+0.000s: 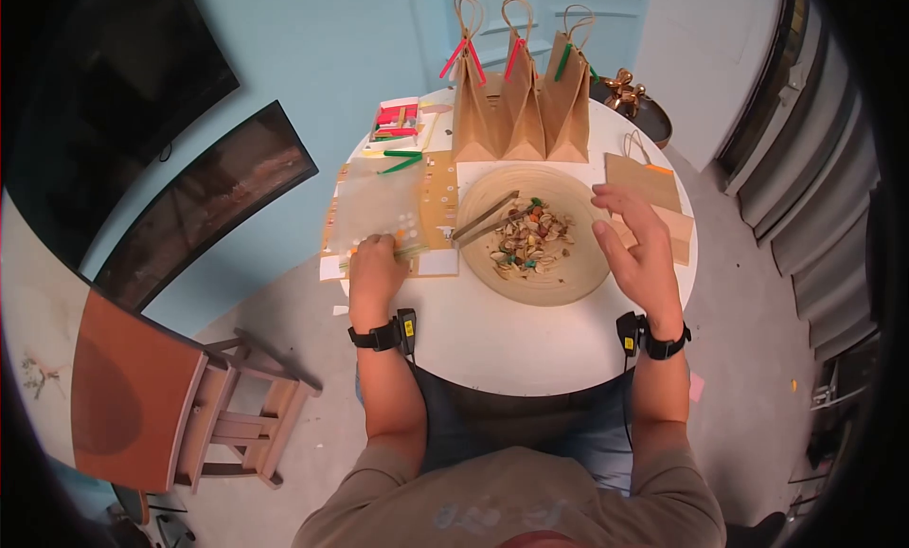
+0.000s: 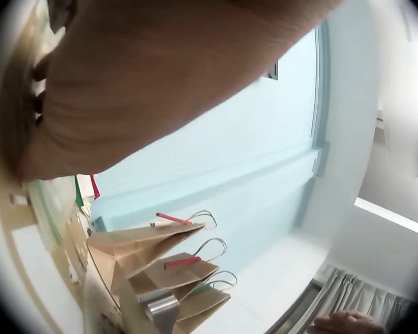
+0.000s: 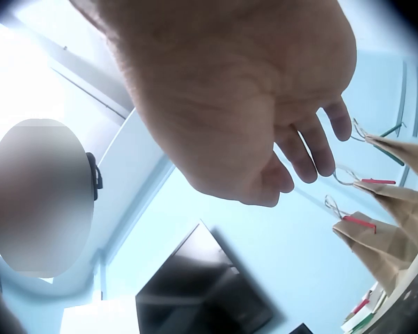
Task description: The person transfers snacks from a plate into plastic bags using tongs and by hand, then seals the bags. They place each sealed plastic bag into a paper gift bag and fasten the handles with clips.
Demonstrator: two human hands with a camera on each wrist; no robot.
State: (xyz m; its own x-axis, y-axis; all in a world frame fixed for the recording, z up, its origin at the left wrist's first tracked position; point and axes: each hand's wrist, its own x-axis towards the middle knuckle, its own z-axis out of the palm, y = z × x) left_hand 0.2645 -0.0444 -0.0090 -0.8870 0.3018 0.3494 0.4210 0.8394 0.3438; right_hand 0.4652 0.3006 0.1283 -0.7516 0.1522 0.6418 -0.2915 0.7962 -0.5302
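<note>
My left hand (image 1: 376,273) is at the near, zip edge of a clear plastic zip bag (image 1: 383,202), fingers bent down onto it. White and orange spots show at the bag's near end. In the left wrist view the hand (image 2: 125,90) covers much of the bag. My right hand (image 1: 644,250) is raised by the right rim of a wide round bowl (image 1: 483,278), holding nothing, its fingers spread and loosely bent. Mixed dried pieces (image 1: 535,235), brown, pale, orange and teal, lie in the bowl. Tongs (image 1: 488,218) rest across its left side.
Three brown paper bags (image 1: 500,122), clipped with red and green clips, stand behind the bowl. Another paper bag (image 1: 644,183) lies at the right. A small box (image 1: 398,117) with red items and green clips (image 1: 402,161) are at the back left, near a patterned mat (image 1: 440,183).
</note>
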